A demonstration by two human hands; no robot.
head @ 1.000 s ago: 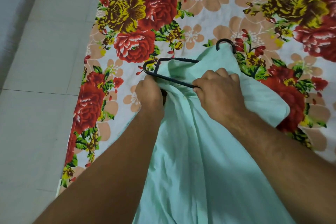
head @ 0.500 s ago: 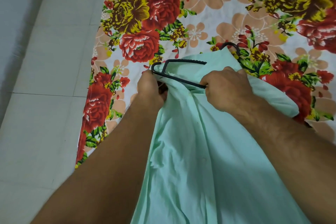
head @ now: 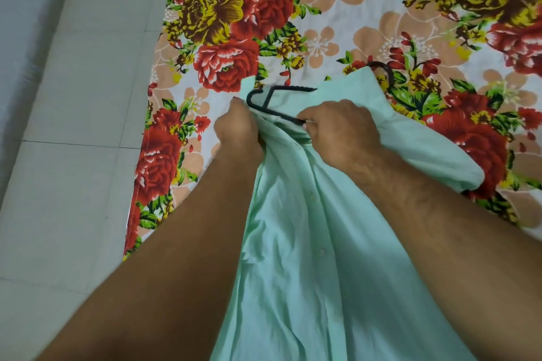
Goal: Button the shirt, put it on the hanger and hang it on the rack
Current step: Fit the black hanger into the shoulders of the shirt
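Note:
A mint-green shirt (head: 316, 243) lies lengthwise on the flowered bed, its collar end far from me. A black hanger (head: 265, 102) sits partly inside the shirt's top; its left shoulder end sticks out bare and its hook (head: 384, 70) pokes out past the collar. My left hand (head: 237, 132) is closed on the shirt's fabric just below the hanger's left end. My right hand (head: 343, 132) pinches the hanger's lower bar together with the cloth near the neck. A small button (head: 322, 251) shows on the placket.
The flowered bedsheet (head: 264, 9) covers the bed, whose left edge runs down beside a pale tiled floor (head: 73, 155). A grey wall (head: 17, 23) borders the floor at far left. No rack is in view.
The view has shifted, so shirt and hands sit lower and further right. More of the hanger's left end stands bare of cloth. Both hands keep their grips.

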